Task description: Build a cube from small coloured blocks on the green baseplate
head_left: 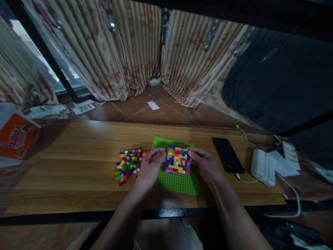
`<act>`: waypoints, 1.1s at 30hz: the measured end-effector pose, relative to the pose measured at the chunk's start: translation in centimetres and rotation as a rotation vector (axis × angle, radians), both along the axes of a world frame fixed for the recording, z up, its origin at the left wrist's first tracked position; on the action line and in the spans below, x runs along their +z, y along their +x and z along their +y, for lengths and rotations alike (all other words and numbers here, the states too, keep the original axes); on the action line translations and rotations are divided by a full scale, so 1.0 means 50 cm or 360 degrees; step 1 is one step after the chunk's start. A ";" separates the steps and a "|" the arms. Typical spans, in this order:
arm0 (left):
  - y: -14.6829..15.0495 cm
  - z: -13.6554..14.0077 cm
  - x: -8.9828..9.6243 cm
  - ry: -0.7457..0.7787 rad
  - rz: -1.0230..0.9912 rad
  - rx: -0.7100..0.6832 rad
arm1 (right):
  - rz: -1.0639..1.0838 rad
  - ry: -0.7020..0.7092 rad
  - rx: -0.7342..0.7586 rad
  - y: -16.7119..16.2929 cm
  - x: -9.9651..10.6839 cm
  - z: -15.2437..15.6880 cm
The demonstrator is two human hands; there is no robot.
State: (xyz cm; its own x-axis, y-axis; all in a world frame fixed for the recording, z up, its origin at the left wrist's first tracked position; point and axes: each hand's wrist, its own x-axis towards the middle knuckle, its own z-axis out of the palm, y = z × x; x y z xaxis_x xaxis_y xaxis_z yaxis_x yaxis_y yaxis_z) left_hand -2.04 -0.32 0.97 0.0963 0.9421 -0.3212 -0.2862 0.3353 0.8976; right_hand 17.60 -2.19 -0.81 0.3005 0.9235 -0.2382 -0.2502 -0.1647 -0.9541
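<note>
A square multicoloured panel of small toy bricks is between my hands, over the green studded baseplate. My left hand has its fingers curled at the panel's upper left edge. On the opposite side, my right hand grips the upper right edge, thumb on top. One dark blue gap shows in the panel's left part. Whether the panel rests on the baseplate or is slightly lifted, I cannot tell. Left of the baseplate lies a loose heap of small coloured bricks, close to my left hand.
A black phone with a cable lies right of the baseplate on the wooden table. Beyond it stand a white charger-like box and papers. An orange-and-white bag sits far left. Striped curtains hang behind.
</note>
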 end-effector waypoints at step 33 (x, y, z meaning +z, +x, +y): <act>0.030 -0.016 -0.039 0.0369 0.0687 -0.0192 | 0.0011 -0.0005 0.0038 0.003 0.000 -0.002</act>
